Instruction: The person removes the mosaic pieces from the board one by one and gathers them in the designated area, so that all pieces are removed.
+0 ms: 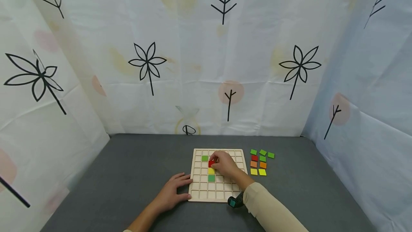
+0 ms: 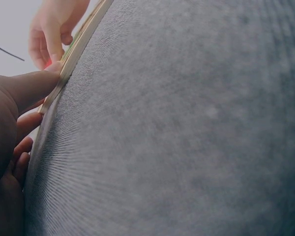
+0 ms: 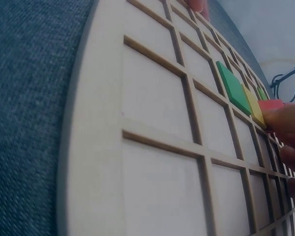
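A pale wooden grid board (image 1: 201,199) lies flat on the grey table. My right hand (image 1: 226,165) pinches a red square tile (image 1: 210,163) between thumb and fingertips, over the upper part of the grid. Directly below that tile sit a yellow tile (image 1: 211,171) and a green tile (image 1: 211,178); another green tile (image 1: 204,158) is up and to the left. The right wrist view shows the red tile (image 3: 270,104) tilted beside the yellow one (image 3: 254,109). My left hand (image 1: 170,194) touches the board's left edge with extended fingers and the thumb near the lower corner.
Right of the board lie several loose tiles: green ones (image 1: 262,159) at the top, a red tile (image 1: 254,158), orange ones (image 1: 263,165) and yellow ones (image 1: 254,172). White patterned curtains (image 1: 193,63) close off the table's back and sides.
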Tool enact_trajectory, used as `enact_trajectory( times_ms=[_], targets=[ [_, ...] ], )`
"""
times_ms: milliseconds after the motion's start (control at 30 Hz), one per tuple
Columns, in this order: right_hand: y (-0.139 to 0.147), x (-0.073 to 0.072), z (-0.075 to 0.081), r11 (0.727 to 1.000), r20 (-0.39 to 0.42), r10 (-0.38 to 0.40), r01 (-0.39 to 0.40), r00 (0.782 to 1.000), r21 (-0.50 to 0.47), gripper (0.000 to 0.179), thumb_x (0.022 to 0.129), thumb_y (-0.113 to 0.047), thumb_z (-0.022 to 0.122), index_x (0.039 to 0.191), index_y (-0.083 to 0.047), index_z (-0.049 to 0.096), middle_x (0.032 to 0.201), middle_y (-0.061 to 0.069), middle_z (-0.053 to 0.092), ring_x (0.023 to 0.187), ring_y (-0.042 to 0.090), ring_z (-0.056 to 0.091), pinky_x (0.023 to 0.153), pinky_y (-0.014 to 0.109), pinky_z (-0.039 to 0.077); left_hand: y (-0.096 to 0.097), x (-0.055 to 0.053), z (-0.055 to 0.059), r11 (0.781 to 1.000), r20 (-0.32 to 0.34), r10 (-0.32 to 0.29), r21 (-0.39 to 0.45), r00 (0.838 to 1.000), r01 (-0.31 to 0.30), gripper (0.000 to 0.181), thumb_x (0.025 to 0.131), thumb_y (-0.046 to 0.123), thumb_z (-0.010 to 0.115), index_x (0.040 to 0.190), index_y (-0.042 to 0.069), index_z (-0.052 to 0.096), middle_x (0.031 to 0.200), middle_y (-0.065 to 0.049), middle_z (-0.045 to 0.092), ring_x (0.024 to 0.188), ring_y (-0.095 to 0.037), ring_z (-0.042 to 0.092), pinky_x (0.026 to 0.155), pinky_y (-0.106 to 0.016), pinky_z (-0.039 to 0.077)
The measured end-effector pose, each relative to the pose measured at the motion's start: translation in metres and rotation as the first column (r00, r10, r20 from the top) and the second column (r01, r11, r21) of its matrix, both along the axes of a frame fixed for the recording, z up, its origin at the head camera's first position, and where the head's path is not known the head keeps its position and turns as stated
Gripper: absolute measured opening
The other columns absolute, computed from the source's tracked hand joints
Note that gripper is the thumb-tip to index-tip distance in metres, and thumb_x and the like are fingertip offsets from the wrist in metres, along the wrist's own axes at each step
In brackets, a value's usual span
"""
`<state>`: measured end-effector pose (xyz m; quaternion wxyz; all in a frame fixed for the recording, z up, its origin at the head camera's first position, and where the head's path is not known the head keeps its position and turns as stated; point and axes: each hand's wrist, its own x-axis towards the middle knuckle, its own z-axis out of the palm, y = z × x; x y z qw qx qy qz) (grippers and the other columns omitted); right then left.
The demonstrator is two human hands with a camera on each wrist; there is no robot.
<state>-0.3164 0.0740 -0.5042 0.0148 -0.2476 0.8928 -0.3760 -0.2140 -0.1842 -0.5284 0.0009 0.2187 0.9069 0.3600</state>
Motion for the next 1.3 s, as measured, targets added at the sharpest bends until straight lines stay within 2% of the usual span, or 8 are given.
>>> enact_trajectory(
  times_ms=[233, 567, 900, 1100, 1300],
  targets=[
    [0.001, 0.002, -0.002, 0.998, 0.047, -0.022, 0.025, 0.999, -0.062, 0.014, 0.089, -0.006, 0.069, 0.099, -0.015, 0.065, 0.085, -0.005, 0.057, 0.075, 0.014, 0.052, 0.067, 0.031, 0.046, 0.0, 0.0, 0.0, 1.0, -0.007, 0.003, -0.003, 1.0, -0.003, 0.057, 0.081, 0.043, 0.076, 0.129, 0.014, 0.065, 0.139, -0.002, 0.055, 0.135, -0.033, 0.038, 0.102, -0.059, 0.033],
    [0.008, 0.007, 0.002, 0.99, 0.08, -0.056, 0.066, 0.995, -0.128, 0.011, 0.089, -0.008, 0.071, 0.098, -0.013, 0.066, 0.084, -0.003, 0.057, 0.074, 0.016, 0.052, 0.065, 0.032, 0.046, 0.001, 0.001, 0.001, 1.0, -0.019, 0.002, 0.006, 1.0, -0.001, 0.058, 0.08, 0.042, 0.076, 0.128, 0.012, 0.065, 0.138, -0.003, 0.055, 0.135, -0.033, 0.038, 0.102, -0.058, 0.033],
    [0.023, 0.01, 0.012, 0.985, 0.056, -0.083, 0.09, 0.995, -0.149, 0.01, 0.089, -0.008, 0.07, 0.098, -0.011, 0.067, 0.084, -0.002, 0.057, 0.074, 0.016, 0.052, 0.064, 0.031, 0.046, 0.001, 0.002, 0.0, 1.0, -0.045, -0.008, 0.006, 0.999, 0.009, 0.056, 0.08, 0.04, 0.077, 0.127, 0.011, 0.066, 0.137, -0.005, 0.056, 0.133, -0.035, 0.039, 0.101, -0.06, 0.034],
    [0.036, 0.012, 0.018, 0.976, 0.046, -0.11, 0.117, 0.993, -0.182, 0.012, 0.087, -0.005, 0.071, 0.097, -0.01, 0.067, 0.085, -0.001, 0.059, 0.076, 0.017, 0.053, 0.066, 0.032, 0.047, 0.001, 0.001, 0.0, 1.0, -0.023, -0.004, 0.003, 1.0, 0.004, 0.057, 0.08, 0.041, 0.077, 0.128, 0.012, 0.065, 0.138, -0.004, 0.055, 0.134, -0.034, 0.038, 0.101, -0.06, 0.033],
    [0.053, 0.013, 0.018, 0.969, 0.033, -0.146, 0.15, 0.989, -0.197, 0.013, 0.086, -0.004, 0.072, 0.098, -0.009, 0.067, 0.087, -0.001, 0.06, 0.078, 0.017, 0.055, 0.067, 0.031, 0.049, 0.001, 0.002, -0.001, 1.0, -0.032, -0.003, 0.009, 0.999, 0.004, 0.056, 0.08, 0.038, 0.077, 0.127, 0.011, 0.066, 0.137, -0.005, 0.056, 0.133, -0.036, 0.039, 0.1, -0.06, 0.034]
  ],
)
